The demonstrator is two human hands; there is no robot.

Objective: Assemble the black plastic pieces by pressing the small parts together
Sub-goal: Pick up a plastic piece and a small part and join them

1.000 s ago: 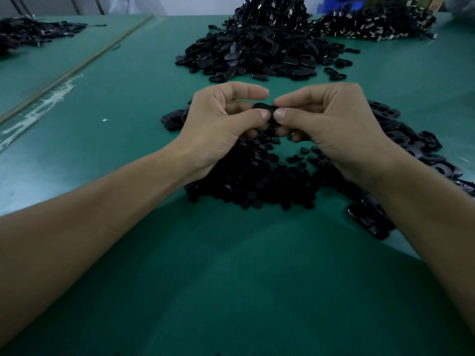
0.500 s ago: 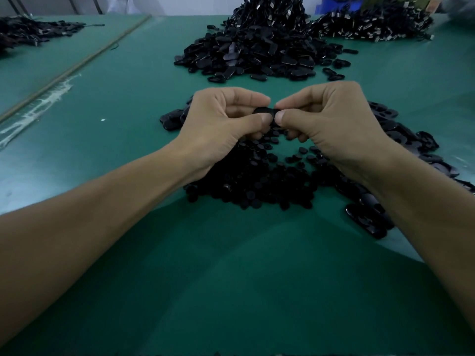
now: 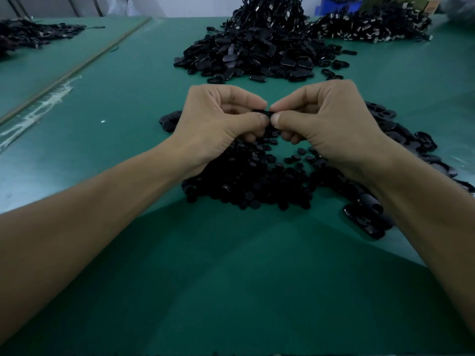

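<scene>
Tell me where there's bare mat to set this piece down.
Bare mat lies between the forearms, nearer than the disc pile, and left of the left hand up to the rod. Crowded: below the held piece, the ovals by the right hand, the far heap.

We have one view, worn on the head, looking forward and down along the green table (image 3: 231,291). Both forearms enter from the bottom corners and meet a little above the centre of the frame. There the left hand (image 3: 221,119) and right hand (image 3: 326,122) pinch a piece (image 3: 262,112) between them. We see the hands from behind and above, near enough to make out knuckles and thumbnails. The near pile (image 3: 246,183) lies just under them. The wide lens reaches the far pile (image 3: 257,52) and a strip of wall (image 3: 180,6) along the top.
</scene>
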